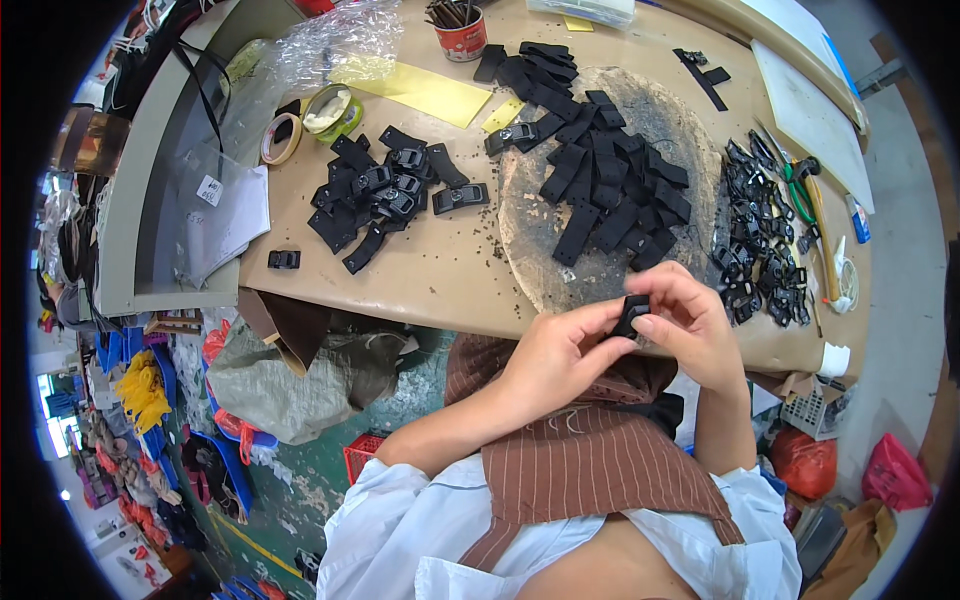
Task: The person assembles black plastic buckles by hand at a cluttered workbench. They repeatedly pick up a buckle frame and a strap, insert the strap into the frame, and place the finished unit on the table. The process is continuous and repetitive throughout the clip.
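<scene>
Holding a small black buckle (pixel 630 313) just above the near table (pixel 440 280) edge, both forearms coming up from below. Left hand (pixel 555 360) pinching its lower side, fingers (pixel 600 345) clenched on it; right hand (pixel 690 325) curling over from the right, fingers (pixel 655 325) grasping its top.

Sitting at the far edge: a red can (pixel 463 38) packed with dark tools. Lying left: two tape rolls (pixel 310 122).

Spreading over the tan table: black straps (pixel 610 180) on a round grey pad (pixel 530 230), strapped buckles (pixel 385 190) to the left, loose buckles (pixel 760 240) to the right, yellow sheets (pixel 420 90) behind. Showing below left: green floor (pixel 310 470) with grey sacks (pixel 290 380).
</scene>
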Demonstrator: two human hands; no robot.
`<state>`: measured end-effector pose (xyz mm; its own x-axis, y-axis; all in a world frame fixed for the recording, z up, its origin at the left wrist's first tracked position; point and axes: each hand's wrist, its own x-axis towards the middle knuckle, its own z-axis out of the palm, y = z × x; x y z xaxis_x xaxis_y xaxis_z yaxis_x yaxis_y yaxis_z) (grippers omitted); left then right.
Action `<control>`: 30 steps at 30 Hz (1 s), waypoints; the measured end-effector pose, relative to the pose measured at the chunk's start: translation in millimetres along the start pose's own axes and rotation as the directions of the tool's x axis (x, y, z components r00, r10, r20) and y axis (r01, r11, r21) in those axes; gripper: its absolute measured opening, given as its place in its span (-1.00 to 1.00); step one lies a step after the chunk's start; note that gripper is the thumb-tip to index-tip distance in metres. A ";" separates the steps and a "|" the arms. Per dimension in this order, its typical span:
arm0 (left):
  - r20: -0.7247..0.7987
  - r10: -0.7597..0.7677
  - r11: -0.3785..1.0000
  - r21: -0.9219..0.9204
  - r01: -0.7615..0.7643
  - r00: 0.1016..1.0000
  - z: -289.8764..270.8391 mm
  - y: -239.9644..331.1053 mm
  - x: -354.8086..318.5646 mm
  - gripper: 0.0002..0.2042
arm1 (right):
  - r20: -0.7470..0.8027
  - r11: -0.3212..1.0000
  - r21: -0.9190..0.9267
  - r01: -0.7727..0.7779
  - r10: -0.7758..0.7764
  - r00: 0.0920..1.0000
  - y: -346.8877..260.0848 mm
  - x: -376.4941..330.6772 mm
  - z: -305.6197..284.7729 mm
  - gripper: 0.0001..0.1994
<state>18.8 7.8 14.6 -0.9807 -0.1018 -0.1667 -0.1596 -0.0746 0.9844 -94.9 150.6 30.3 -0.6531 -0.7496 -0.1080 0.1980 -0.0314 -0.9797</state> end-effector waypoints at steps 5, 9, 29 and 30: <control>0.088 -0.190 0.973 -0.114 0.199 0.978 -16.4 1.1 13.0 -0.81 | 0.134 0.938 0.232 -0.257 0.230 0.964 12.6 6.3 -16.4 -0.78; 0.189 -0.237 0.957 -0.125 0.263 0.953 -39.6 6.1 22.4 -0.78 | 0.217 0.810 0.424 -0.405 0.344 0.914 13.8 3.1 -16.0 -0.81; 0.006 0.035 0.833 -0.552 -0.026 0.999 -30.5 -6.2 10.3 -0.84 | 0.030 0.978 0.204 -0.041 0.036 0.999 7.9 -2.1 -6.2 -0.86; -0.027 0.071 0.841 -0.535 -0.075 0.997 -28.4 -5.7 9.5 -0.85 | 0.018 0.979 0.200 -0.043 0.040 0.999 6.5 -0.8 -5.9 -0.86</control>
<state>13.6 -21.0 5.8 -0.9863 -0.1333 -0.0975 -0.0008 -0.5861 0.8102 -97.4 154.9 23.1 -0.6314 -0.7620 -0.1439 0.3678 -0.1310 -0.9206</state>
